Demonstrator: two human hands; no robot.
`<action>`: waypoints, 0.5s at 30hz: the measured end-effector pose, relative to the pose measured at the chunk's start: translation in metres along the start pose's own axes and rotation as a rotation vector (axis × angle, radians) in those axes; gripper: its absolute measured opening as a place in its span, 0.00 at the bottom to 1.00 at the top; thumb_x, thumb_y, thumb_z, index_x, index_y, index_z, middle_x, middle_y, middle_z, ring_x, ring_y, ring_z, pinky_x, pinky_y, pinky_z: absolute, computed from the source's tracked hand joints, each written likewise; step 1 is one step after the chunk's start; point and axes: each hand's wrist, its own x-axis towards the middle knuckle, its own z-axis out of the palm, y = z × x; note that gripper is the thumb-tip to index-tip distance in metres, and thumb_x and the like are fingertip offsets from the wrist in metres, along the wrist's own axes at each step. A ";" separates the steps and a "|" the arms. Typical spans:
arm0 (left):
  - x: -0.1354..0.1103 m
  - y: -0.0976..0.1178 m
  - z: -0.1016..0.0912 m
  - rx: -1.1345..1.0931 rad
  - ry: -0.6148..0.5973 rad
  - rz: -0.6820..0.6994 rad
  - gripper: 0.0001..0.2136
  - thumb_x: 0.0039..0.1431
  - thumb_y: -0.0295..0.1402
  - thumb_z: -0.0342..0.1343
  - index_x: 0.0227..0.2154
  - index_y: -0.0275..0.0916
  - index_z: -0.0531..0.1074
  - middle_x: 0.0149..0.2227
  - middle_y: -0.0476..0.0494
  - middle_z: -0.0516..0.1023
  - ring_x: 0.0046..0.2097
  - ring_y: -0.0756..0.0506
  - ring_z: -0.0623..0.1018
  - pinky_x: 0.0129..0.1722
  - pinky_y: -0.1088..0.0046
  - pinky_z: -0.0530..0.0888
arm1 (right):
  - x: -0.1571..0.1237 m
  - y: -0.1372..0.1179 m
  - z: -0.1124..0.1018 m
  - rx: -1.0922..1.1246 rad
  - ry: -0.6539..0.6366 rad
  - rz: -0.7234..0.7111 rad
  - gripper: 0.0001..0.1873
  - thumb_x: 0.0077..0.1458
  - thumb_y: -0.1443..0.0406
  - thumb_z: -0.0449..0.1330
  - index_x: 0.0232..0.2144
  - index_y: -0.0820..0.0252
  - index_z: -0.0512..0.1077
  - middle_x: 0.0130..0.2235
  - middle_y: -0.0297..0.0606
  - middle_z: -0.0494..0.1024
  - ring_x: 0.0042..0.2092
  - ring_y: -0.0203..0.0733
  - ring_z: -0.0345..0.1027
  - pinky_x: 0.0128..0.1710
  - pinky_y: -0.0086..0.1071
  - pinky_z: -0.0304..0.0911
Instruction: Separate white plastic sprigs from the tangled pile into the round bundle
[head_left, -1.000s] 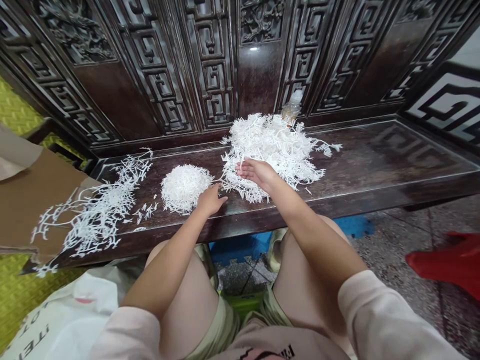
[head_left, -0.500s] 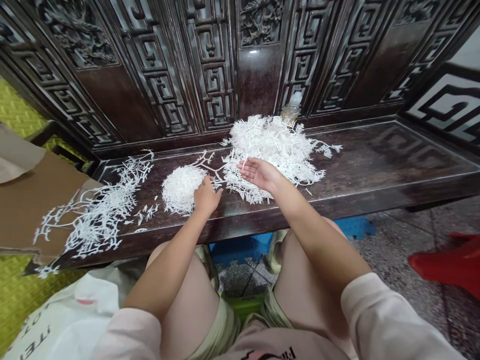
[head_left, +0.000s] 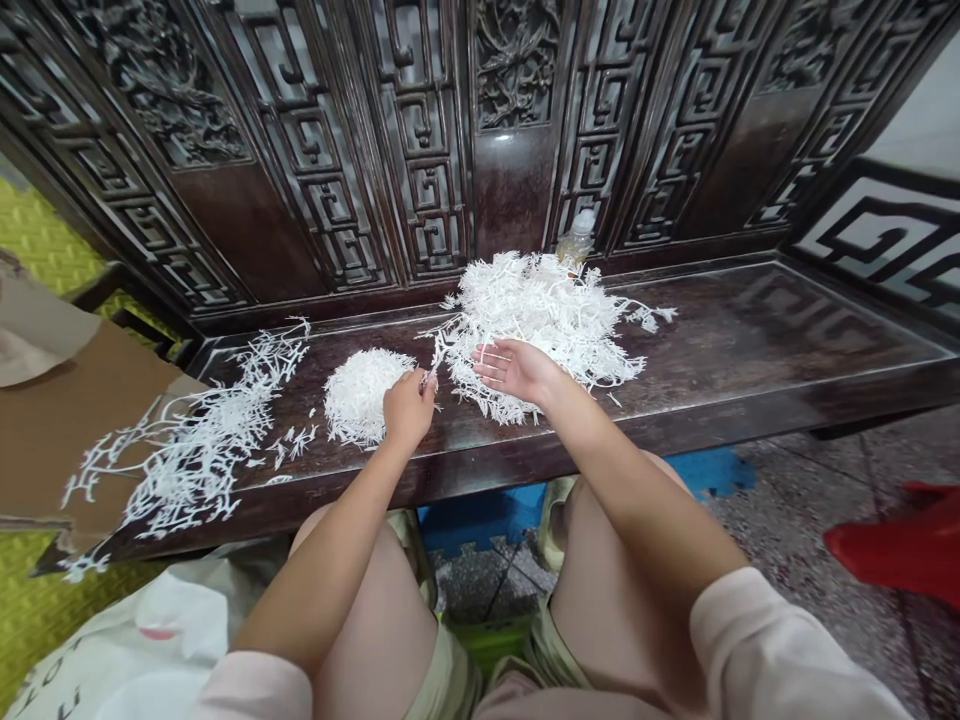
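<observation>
My left hand (head_left: 409,408) is closed in a pinch on a thin white branched plastic sprig (head_left: 444,345), which sticks up from the fingertips toward the large pile. Right beside that hand is a small rounded heap of short white pieces (head_left: 358,398). Palm turned up and fingers stretched out, my right hand (head_left: 517,372) is open before the large pile of white branched sprigs (head_left: 544,305). A white strand shows by its fingertips; whether the hand touches it I cannot tell.
Bare, stripped-looking white branches (head_left: 202,450) lie at the left end of the dark wooden bench (head_left: 720,350), partly over brown cardboard (head_left: 60,430). A clear bottle (head_left: 576,240) stands behind the large pile. The carved backrest (head_left: 514,180) rises behind. A white bag (head_left: 142,640) sits lower left.
My left hand has closed on a branched sprig that lay between the two piles, and its tip has lifted. My right hand stays open, nearly in place. The view has tilted slightly.
</observation>
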 end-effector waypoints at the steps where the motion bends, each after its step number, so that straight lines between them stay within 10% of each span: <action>1: 0.000 0.000 -0.002 -0.008 0.010 -0.001 0.11 0.57 0.37 0.39 0.25 0.40 0.62 0.28 0.45 0.68 0.31 0.47 0.68 0.27 0.73 0.58 | -0.002 0.000 0.001 -0.016 -0.002 0.000 0.09 0.51 0.62 0.48 0.29 0.61 0.65 0.39 0.42 0.73 0.36 0.35 0.68 0.33 0.30 0.62; 15: 0.004 -0.003 -0.007 -0.185 0.164 -0.115 0.11 0.55 0.40 0.41 0.26 0.39 0.62 0.23 0.48 0.67 0.26 0.50 0.65 0.25 0.74 0.56 | -0.001 0.008 0.006 -0.320 0.058 -0.074 0.07 0.42 0.71 0.60 0.27 0.65 0.67 0.27 0.36 0.69 0.26 0.31 0.64 0.25 0.26 0.61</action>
